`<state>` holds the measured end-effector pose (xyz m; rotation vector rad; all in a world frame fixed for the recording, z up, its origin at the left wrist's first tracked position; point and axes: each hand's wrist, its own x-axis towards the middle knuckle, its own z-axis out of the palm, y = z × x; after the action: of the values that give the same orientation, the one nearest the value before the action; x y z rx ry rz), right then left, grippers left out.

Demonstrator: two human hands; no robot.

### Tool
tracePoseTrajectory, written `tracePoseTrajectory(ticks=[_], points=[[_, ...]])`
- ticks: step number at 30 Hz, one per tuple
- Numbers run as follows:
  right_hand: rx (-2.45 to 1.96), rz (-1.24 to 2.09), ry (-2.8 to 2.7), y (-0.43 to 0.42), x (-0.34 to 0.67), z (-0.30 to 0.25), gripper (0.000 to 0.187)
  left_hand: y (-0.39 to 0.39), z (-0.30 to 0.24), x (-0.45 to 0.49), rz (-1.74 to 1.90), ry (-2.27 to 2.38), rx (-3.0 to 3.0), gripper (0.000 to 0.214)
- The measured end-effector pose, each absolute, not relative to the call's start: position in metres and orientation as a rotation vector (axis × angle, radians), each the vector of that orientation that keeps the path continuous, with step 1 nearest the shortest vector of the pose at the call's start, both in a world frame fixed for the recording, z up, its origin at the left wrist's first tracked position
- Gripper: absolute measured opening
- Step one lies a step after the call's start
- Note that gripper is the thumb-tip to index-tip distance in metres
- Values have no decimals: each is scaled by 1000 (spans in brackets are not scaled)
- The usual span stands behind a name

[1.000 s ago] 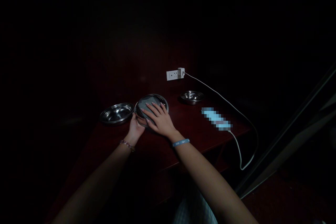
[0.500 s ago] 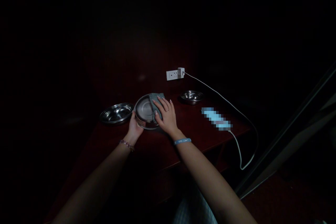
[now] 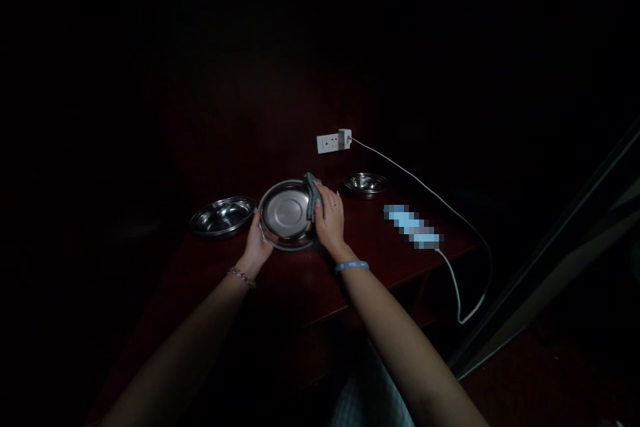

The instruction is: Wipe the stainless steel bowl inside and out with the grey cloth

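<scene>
Left hand (image 3: 257, 243) grasps the plate (image 3: 286, 213), tilted over the counter (image 3: 390, 263), right hand (image 3: 330, 220) clasps the cloth (image 3: 313, 199) at its right rim; wiping judged partway, status of dish (image 3: 223, 217) and bowl (image 3: 366, 185) undeterminable.

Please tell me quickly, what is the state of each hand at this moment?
Left hand: holding the shallow metal dish by its left rim.
Right hand: holding the gray cloth against the dish's right rim.
</scene>
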<state>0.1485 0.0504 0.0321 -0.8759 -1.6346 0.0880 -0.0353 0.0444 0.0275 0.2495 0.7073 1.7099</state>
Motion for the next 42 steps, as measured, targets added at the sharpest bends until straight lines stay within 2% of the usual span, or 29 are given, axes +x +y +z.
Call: tracePoseTrajectory(ticks=[12,24,30,42], points=[[-956,612,-1267,67,149,22,46,41,24,-33,1687,714,373,21],[-932,771,-1237,67,150,25,36,43,22,-38,1811,776,381,24],[-941,796,-1239,69,150,23,37,39,26,-37,1841,674,381,30],[-950,822,-1244,67,151,26,43,43,25,-41,1881,719,354,26]])
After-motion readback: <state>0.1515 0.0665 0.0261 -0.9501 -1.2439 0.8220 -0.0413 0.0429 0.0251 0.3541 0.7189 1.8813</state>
